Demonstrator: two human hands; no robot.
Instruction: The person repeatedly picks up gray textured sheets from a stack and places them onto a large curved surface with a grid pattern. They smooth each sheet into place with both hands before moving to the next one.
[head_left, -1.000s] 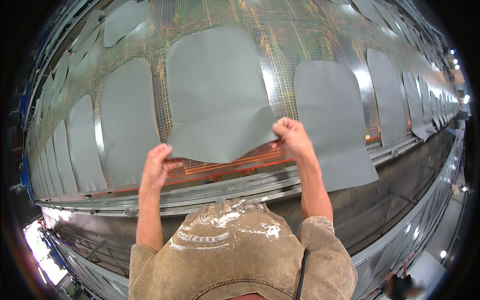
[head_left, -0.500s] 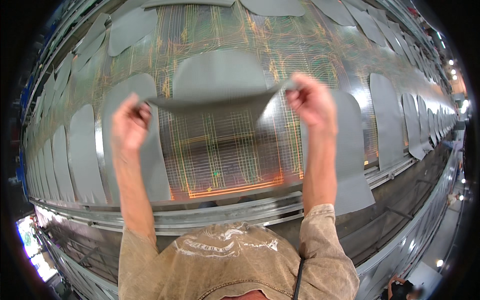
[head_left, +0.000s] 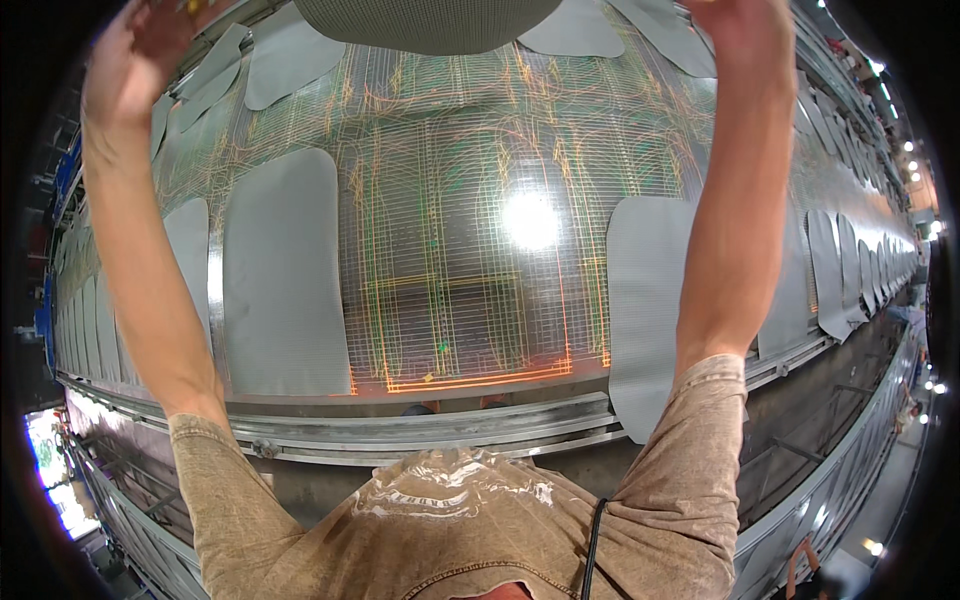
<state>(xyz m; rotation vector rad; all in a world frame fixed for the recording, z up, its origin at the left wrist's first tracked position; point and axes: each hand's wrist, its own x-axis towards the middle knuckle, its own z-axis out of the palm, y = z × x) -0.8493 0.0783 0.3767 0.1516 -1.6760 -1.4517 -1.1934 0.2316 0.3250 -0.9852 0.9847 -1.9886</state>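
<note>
A grey ribbed sheet (head_left: 430,25) hangs raised at the top of the head view, its lower edge sagging in a curve and its upper part cut off. My left hand (head_left: 130,70) is lifted high at the upper left, with fingers curled and blurred. At the upper right, the picture's edge cuts off my right hand (head_left: 735,20). The sheet is suspended between both hands, though the grip points are out of view. Below lies a long metal table (head_left: 470,220) with orange and green projected outlines and a bright glare spot.
Flat grey pieces lie along the table, including one at the left (head_left: 285,275) and one at the right (head_left: 645,300) that overhangs the front edge. More pieces (head_left: 290,60) line the far side. A metal rail (head_left: 430,430) runs along the near edge. Part of another person (head_left: 800,570) shows at the lower right.
Both hands have risen and spread apart, bringing the grey sheet up toward the top edge. The table area beneath it, with a far piece gone from sight, is now uncovered.
</note>
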